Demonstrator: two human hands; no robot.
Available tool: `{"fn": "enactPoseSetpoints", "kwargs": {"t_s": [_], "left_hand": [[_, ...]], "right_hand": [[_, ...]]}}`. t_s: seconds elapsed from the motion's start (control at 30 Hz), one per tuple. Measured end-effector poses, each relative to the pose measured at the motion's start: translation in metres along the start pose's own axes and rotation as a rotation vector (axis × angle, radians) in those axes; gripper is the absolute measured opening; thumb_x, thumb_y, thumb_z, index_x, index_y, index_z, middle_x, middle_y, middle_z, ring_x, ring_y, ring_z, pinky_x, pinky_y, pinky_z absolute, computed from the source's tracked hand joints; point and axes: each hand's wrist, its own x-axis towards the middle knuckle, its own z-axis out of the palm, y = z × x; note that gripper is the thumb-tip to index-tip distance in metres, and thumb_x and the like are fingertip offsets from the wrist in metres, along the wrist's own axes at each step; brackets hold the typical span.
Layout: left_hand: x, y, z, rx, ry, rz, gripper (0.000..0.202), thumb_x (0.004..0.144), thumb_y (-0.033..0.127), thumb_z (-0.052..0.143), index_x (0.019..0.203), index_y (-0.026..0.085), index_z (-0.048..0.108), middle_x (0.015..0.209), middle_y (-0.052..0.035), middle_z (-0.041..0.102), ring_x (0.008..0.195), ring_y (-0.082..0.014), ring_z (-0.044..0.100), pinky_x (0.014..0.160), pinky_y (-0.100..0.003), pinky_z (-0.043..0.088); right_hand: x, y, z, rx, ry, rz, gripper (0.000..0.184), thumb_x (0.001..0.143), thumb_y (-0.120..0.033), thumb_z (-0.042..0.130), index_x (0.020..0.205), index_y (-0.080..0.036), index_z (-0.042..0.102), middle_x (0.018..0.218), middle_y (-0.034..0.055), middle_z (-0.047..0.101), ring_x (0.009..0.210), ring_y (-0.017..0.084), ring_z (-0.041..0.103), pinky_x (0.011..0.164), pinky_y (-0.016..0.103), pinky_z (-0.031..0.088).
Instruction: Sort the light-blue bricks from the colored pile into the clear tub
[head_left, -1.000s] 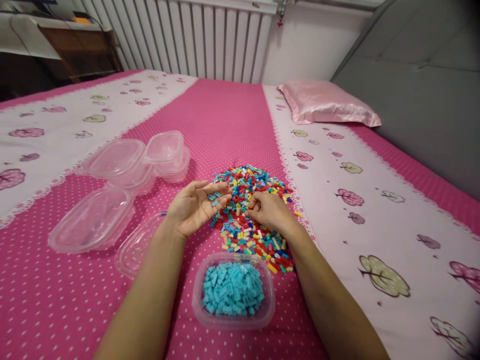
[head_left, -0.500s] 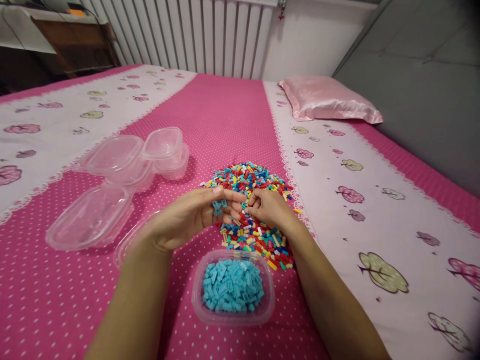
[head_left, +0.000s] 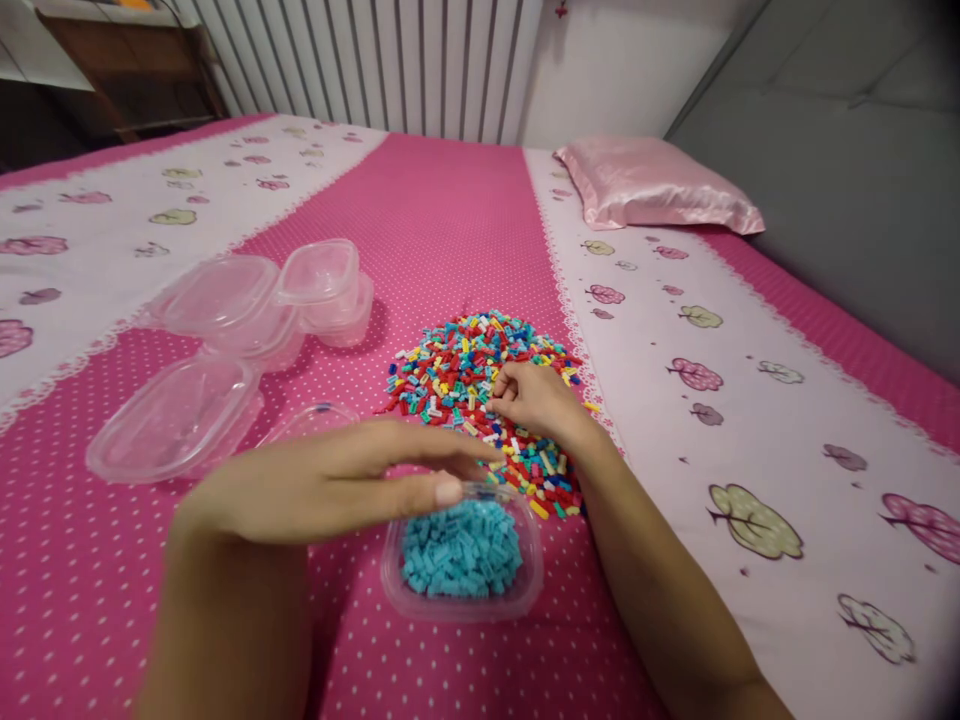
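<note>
My left hand (head_left: 352, 485) is stretched out palm down over the far side of a clear plastic container (head_left: 529, 590). Its fingers lie straight, and no brick shows in it; the underside of the palm is hidden. Inside the container is a heap of light blue toy bricks (head_left: 461, 552). My right hand (head_left: 532, 398) rests at the pile of mixed toy bricks (head_left: 450, 360), thumb and fingertips drawn together. Whatever may be between those fingertips is too small to make out. The pile holds red, yellow, white, green and blue pieces.
Several lidded clear containers (head_left: 176, 415) stand to the left on the pink dotted bedspread (head_left: 442, 230). A clear lid or tub (head_left: 319, 412) lies partly behind my left wrist. At the far right sits a pink satin pillow (head_left: 656, 185), near a grey padded headboard (head_left: 847, 180).
My left hand has come nearer and turned palm down above the container; the light blue bricks seen in it before no longer show. My right hand has stayed at the pile, fingertips still together.
</note>
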Motion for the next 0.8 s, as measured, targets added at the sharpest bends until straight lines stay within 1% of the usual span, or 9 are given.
{"fn": "enactPoseSetpoints", "kwargs": {"t_s": [0.1,0.2,0.3,0.33,0.43,0.47,0.53,0.63,0.8], "left_hand": [[-0.007,0.006,-0.004,-0.002,0.297,-0.025,0.034,0.075,-0.008,0.055,0.088,0.017,0.073,0.091,-0.0003,0.076,0.095,-0.0174,0.069,0.076,-0.019,0.054],[-0.010,0.006,-0.006,0.120,0.323,0.081,0.036,0.075,-0.015,0.052,0.096,0.008,0.070,0.092,0.0018,0.074,0.088,-0.0090,0.066,0.077,-0.008,0.047],[-0.007,-0.002,-0.010,0.294,0.263,0.314,0.029,0.084,0.002,0.055,0.110,0.008,0.065,0.096,0.0002,0.073,0.091,-0.0123,0.064,0.081,-0.015,0.048],[-0.004,-0.005,-0.013,0.355,0.300,0.357,0.026,0.085,0.007,0.056,0.108,0.009,0.066,0.097,-0.0005,0.073,0.090,-0.0135,0.064,0.080,-0.016,0.049],[0.006,-0.018,-0.016,0.428,0.508,0.402,0.019,0.081,0.018,0.063,0.098,0.012,0.071,0.090,-0.0033,0.073,0.085,-0.0183,0.063,0.080,-0.022,0.049],[0.008,-0.024,-0.015,0.473,0.643,0.401,0.017,0.079,0.021,0.065,0.094,0.014,0.072,0.088,-0.0041,0.073,0.085,-0.0207,0.063,0.082,-0.025,0.050],[0.008,-0.041,-0.010,0.569,0.831,0.384,0.020,0.077,0.022,0.065,0.095,0.016,0.071,0.094,-0.0079,0.072,0.096,-0.0270,0.063,0.091,-0.033,0.047],[-0.007,-0.076,0.009,0.684,0.851,0.357,0.029,0.081,0.021,0.056,0.108,0.018,0.067,0.113,-0.0107,0.068,0.111,-0.0308,0.058,0.101,-0.042,0.040],[-0.047,-0.135,0.040,0.715,0.931,0.330,0.037,0.087,0.026,0.047,0.122,0.020,0.057,0.130,-0.0121,0.059,0.121,-0.0314,0.052,0.105,-0.045,0.037]], "right_hand": [[-0.005,-0.001,-0.006,0.024,0.004,-0.082,0.003,0.074,-0.020,0.066,0.075,-0.018,0.066,0.073,0.0008,0.069,0.067,0.012,0.060,0.063,0.022,0.040],[-0.016,-0.004,-0.015,0.054,0.091,-0.137,0.005,0.075,-0.022,0.065,0.076,-0.017,0.067,0.074,0.0003,0.069,0.070,0.012,0.061,0.066,0.022,0.041],[-0.036,-0.002,-0.022,0.083,0.173,-0.060,0.013,0.076,-0.025,0.065,0.086,-0.016,0.066,0.078,0.0010,0.069,0.074,0.013,0.062,0.070,0.024,0.043],[-0.045,0.003,-0.023,0.088,0.166,-0.020,0.017,0.077,-0.025,0.064,0.091,-0.016,0.066,0.082,0.0020,0.070,0.076,0.014,0.063,0.072,0.026,0.044],[-0.078,0.026,-0.021,0.055,0.158,0.056,0.042,0.074,-0.035,0.068,0.111,-0.017,0.061,0.105,0.0080,0.068,0.094,0.020,0.063,0.082,0.032,0.046],[-0.090,0.036,-0.017,0.051,0.169,0.055,0.052,0.073,-0.037,0.069,0.119,-0.017,0.057,0.113,0.0099,0.066,0.102,0.022,0.061,0.088,0.035,0.045],[-0.116,0.053,-0.004,0.003,0.210,0.076,0.071,0.070,-0.043,0.070,0.131,-0.014,0.048,0.126,0.0158,0.058,0.117,0.029,0.053,0.096,0.042,0.042],[-0.148,0.066,0.027,-0.021,0.216,0.011,0.091,0.070,-0.050,0.068,0.142,-0.010,0.032,0.142,0.0206,0.043,0.131,0.032,0.041,0.105,0.045,0.035],[-0.169,0.056,0.069,-0.117,0.357,0.008,0.077,0.088,-0.053,0.041,0.149,-0.012,0.018,0.152,0.0189,0.027,0.141,0.030,0.024,0.112,0.049,0.024]]}}
